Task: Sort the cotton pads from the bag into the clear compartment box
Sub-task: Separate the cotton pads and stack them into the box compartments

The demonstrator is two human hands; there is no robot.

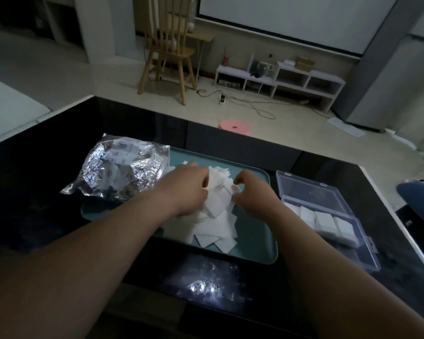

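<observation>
As left hand (189,184) grips cotton pads (218,223) (on a tray (255,245)), right hand (251,192) pinches some.

white pads (216,223) on teal tray (252,250). bag (123,172) at tray's 10 o'clock: silver crinkled foil, dark print. box (328,196) at 3 o'clock: clear, white stacks inside. table (34,192) glossy black. stool (234,127) at 12 o'clock: pink. chair (167,52): tan wood.

Left hand (189,184) and right hand (252,192) extend from apparently bare forearms (123,223).
</observation>
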